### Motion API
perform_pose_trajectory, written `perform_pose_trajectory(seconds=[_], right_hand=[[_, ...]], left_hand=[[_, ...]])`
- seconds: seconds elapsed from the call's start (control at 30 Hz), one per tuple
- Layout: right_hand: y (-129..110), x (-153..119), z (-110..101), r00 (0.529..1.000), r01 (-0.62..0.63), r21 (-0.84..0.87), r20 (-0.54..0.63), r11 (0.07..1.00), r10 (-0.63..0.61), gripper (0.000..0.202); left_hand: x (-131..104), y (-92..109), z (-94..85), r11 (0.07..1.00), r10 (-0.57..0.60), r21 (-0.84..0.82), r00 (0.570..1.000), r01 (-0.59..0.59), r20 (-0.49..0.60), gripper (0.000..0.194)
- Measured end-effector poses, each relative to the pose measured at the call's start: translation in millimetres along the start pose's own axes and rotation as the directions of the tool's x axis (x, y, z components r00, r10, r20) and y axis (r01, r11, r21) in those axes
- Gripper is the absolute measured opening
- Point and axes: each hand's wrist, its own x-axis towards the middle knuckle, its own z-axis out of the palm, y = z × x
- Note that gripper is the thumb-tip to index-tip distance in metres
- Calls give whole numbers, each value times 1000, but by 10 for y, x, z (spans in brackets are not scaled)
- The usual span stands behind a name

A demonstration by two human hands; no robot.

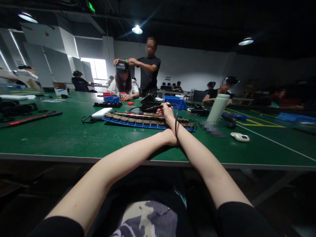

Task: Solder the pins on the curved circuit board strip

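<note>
My right hand (167,113) is closed around a dark pen-shaped soldering iron (155,107), whose tip points left. The iron's black cord (176,120) loops down past my right wrist. Below the iron lies a long blue tray (138,124) with thin brown and gold strips (133,117) along it. My left hand (171,137) rests low by the tray's front edge, crossed behind my right wrist. Its fingers are hidden, so I cannot see whether they hold anything.
A white device (102,113) with a cable sits left of the tray. At right stand a pale green bottle (217,108) and a small white case (240,137). Blue bins (175,102) lie behind. Across the green table (74,141), one person stands over a seated person.
</note>
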Motion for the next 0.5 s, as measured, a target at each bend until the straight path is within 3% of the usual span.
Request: perform_pose_trajectory(seconds=[0.23, 0.5], right_hand=[[109, 41, -98, 992, -117, 16, 58, 993, 116, 13], [145, 19, -124, 991, -95, 27, 92, 995, 92, 16]], left_hand=[[-6, 49, 34, 1000, -9, -1, 1000, 9, -5, 54], [-22, 117, 5, 999, 3, -46, 998, -6, -66, 49]])
